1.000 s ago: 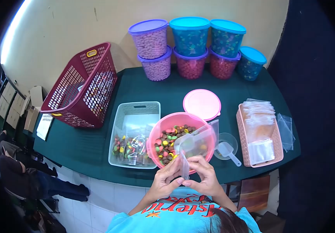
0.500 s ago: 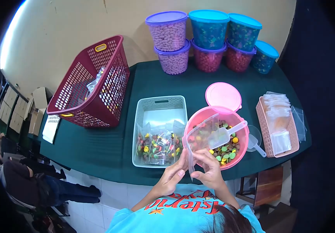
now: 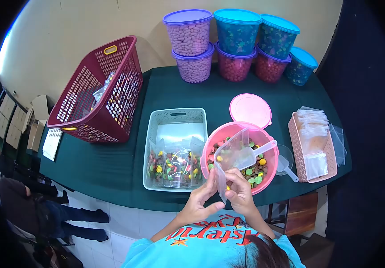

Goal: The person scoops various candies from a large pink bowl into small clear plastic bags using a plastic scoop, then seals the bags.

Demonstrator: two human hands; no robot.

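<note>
A clear plastic bag stands tilted between my hands, over the near edge of a pink tub of colourful button-shaped sweets. My left hand presses its straight fingers against the bag's left side, thumb stretched away. With curled fingers, my right hand grips the bag from the right; the fingers partly hide its lower end. A translucent scoop lies across the tub behind the bag, handle toward the upper right. Left of the tub, a pale green basket holds several filled clear bags.
A pink basket of flat bags stands at right, near a second scoop. Behind the tub lies a pink lid. Lidded tubs are stacked at the back. A maroon basket stands left; another person is beyond the table.
The view has shifted, so the table's things appear slightly farther left. My left thumb has moved away from the bag. Both hands still hold the bag.
</note>
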